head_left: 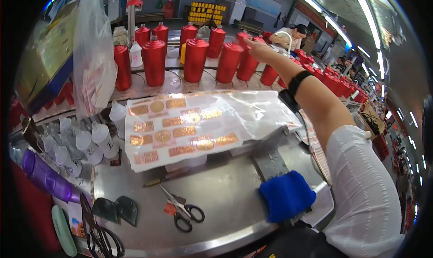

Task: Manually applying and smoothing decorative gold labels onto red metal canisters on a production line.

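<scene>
In the head view, the person's right arm, in a white sleeve with a black band, stretches past the far right corner of the steel desk. The right hand is blurred at the top of a red bottle, overlapping its upper part; whether the grip is clenched on it or released cannot be told. That bottle stands upright in a row on the track beyond the desk's far edge, just beside another red bottle. The left hand is out of view, so the state of its grip cannot be told.

A sheet of gold stickers spreads along the desk's far side. Scissors lie open toward the near edge, with a blue pad near the right edge. By the left edge are white nozzle bottles and a purple bottle, tilted. Two dark green pieces and a pale green case lie near the near left corner.
</scene>
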Demonstrator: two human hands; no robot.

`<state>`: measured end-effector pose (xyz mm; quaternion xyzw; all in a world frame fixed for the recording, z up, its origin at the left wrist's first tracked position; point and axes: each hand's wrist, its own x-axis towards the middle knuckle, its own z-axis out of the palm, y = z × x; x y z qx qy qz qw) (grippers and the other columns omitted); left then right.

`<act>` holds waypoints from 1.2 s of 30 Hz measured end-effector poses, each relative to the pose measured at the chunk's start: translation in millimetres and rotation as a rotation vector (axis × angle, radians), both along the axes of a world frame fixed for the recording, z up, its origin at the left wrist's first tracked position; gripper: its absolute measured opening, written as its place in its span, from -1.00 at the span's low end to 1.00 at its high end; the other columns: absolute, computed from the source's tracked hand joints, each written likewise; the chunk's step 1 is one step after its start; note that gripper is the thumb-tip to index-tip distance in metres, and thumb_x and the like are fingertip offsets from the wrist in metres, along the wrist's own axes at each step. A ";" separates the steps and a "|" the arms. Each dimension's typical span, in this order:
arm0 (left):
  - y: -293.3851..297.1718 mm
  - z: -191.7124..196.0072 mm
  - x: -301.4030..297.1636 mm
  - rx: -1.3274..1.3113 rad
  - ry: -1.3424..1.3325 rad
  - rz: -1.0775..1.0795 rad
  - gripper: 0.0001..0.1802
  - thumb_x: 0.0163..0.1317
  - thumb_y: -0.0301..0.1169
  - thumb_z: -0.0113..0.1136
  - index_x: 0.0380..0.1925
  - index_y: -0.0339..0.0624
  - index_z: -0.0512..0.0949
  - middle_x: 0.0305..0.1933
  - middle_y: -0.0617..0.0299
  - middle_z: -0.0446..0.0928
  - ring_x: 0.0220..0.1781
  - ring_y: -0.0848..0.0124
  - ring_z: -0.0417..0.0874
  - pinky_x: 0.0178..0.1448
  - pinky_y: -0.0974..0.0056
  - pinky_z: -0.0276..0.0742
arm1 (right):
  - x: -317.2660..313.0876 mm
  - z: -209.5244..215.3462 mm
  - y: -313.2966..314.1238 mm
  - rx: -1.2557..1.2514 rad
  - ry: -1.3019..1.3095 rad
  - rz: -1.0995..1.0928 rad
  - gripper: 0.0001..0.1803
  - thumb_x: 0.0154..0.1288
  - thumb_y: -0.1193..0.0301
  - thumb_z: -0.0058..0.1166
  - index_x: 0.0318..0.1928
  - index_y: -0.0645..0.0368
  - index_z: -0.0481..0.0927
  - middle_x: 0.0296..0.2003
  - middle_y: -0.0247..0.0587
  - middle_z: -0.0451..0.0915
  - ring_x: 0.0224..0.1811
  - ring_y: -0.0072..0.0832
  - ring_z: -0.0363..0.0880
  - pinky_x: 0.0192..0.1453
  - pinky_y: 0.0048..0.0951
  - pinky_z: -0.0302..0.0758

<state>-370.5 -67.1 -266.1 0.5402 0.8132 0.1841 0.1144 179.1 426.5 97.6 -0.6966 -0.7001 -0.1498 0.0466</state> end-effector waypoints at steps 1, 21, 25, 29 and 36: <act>-17.2 -0.1 5.0 -0.006 -0.001 0.018 -0.59 0.36 -0.22 0.09 0.07 -0.27 0.53 0.15 -0.14 0.50 0.04 -0.07 0.58 0.10 -0.02 0.51 | 11.3 -5.0 21.4 0.005 0.041 -0.038 -0.32 0.26 0.37 0.00 0.41 -0.02 0.18 0.14 0.17 0.43 0.22 0.02 0.40 0.25 -0.08 0.34; 56.1 214.1 160.1 0.734 -0.588 -0.406 -0.42 0.33 -0.24 0.07 0.24 -0.38 0.27 0.25 -0.04 0.37 0.14 0.21 0.50 0.25 0.17 0.40 | 75.2 76.7 -163.0 0.363 0.486 0.559 -0.80 0.36 0.32 0.10 -0.27 0.21 0.52 -0.29 -0.33 0.51 -0.25 -0.59 0.44 -0.13 -0.50 0.42; 126.4 277.1 299.6 0.671 -1.000 -0.781 -0.16 0.19 -0.08 0.29 0.31 -0.37 0.19 0.26 -0.09 0.31 0.29 0.19 0.40 0.29 0.08 0.40 | 72.0 90.1 -248.3 0.157 0.710 0.701 -0.78 0.39 0.29 0.07 -0.23 0.22 0.55 -0.21 -0.41 0.54 -0.16 -0.69 0.44 -0.04 -0.58 0.39; 150.8 300.4 382.8 0.312 -1.467 -1.053 0.02 0.09 0.00 0.37 0.37 -0.32 0.05 0.24 0.00 0.31 0.29 0.26 0.39 0.33 0.19 0.29 | 43.5 37.5 -299.7 -0.093 1.058 0.763 -0.73 0.42 0.23 0.03 -0.18 0.21 0.57 -0.20 -0.37 0.54 -0.14 -0.68 0.44 0.00 -0.59 0.39; 125.5 253.5 389.7 -0.173 -1.811 -0.688 -0.31 0.25 -0.05 0.13 0.20 -0.32 0.24 0.00 0.01 0.50 -0.09 0.31 0.63 -0.03 0.26 0.61 | 40.6 -86.3 -330.0 -0.393 1.412 0.321 -0.52 0.50 0.08 -0.17 0.12 0.21 0.48 -0.15 -0.30 0.53 -0.23 -0.64 0.46 -0.36 -0.58 0.48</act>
